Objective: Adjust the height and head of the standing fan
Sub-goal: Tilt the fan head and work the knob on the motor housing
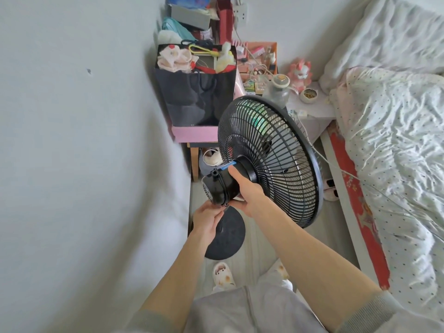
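I log: right hand [245,191] clasping smooth black motor housing [219,187]; left hand [207,218] pinching something hidden beneath; round ribbed grille [271,155].

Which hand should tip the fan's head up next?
The right hand, probably. It already wraps the motor housing behind the cage, so it can tilt the head. The left hand sits lower, under the housing near the neck, better for steadying.

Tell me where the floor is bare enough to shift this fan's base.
Bare floor lies right of the round base, running toward the bed frame. A cord and slippers crowd the far end. Left, the base sits almost against the wall.
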`<state>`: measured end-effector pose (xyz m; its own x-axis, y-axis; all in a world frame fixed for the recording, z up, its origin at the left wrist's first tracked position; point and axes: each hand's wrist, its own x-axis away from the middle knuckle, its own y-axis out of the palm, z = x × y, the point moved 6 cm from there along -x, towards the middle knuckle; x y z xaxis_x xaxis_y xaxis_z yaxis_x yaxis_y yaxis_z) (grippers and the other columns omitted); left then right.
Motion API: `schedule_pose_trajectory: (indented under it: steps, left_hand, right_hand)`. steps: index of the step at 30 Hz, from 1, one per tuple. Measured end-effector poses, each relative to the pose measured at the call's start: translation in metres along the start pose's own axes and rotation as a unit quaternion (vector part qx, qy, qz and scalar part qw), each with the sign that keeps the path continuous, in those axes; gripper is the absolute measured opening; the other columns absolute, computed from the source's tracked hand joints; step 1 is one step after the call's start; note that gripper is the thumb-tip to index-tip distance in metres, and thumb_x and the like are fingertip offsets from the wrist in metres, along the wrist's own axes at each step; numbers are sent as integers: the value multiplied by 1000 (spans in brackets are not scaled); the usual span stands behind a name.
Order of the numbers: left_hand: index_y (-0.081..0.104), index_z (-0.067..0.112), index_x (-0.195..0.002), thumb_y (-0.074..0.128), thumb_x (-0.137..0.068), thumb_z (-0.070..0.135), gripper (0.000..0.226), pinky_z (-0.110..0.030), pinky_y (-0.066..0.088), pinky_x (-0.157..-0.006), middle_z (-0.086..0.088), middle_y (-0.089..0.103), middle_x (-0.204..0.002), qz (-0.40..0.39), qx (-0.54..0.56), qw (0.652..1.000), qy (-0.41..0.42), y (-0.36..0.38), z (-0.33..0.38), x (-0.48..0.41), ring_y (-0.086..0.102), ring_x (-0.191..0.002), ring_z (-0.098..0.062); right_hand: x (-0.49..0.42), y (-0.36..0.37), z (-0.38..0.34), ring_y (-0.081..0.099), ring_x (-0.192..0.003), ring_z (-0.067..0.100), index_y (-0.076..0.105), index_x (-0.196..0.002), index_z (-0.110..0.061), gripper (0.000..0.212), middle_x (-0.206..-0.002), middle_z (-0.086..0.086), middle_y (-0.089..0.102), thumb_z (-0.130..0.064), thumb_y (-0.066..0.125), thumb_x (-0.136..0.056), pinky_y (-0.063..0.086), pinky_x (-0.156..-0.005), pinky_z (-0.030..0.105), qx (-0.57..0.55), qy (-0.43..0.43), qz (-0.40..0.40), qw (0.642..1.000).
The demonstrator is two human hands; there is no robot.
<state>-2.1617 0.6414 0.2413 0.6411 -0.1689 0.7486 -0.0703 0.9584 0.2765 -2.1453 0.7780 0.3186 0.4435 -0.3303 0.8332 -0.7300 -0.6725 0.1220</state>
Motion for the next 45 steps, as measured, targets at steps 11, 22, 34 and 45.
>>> schedule_pose_trajectory:
  steps: [11, 22, 34, 45]
  left_hand:
    - [71, 21, -97, 78, -88, 15, 13, -43, 56, -95, 0, 72, -98, 138, -173, 973, 66, -9, -14, -7, 70, -97, -26]
    - [66, 30, -96, 66, -94, 14, 17, -27, 49, -67, -6, 66, -96, 15, -281, 959, 29, -26, 39, -15, 60, -84, -21]
    - [54, 40, -127, 55, -92, 52, 38, -27, 42, -100, 19, 55, -126, 20, -408, 815, 410, 37, 113, 39, 50, -123, -10]
    - [49, 40, -120, 21, -93, 68, 49, -42, 61, -78, 3, 68, -113, 46, -621, 698, 354, 57, 92, 23, 66, -98, -21]
  right_hand:
    - [-1, -5, -1, 68, -102, 29, 54, -130, -6, 84, -118, 12, 69, -44, 92, -66, 64, -71, 48, 0, 8, -5, 1000]
    - [2, -4, 2, 70, -100, 30, 56, -132, -7, 85, -120, 13, 70, -46, 92, -66, 64, -75, 49, 13, 21, -26, 999]
    - [3, -4, 8, 72, -88, 26, 63, -123, -7, 76, -110, 12, 73, -53, 88, -68, 64, -71, 40, 41, 23, -28, 999]
    - [5, -17, 11, 72, -95, 30, 58, -130, -9, 81, -114, 13, 71, -65, 78, -73, 60, -87, 47, 74, 21, -27, 997]
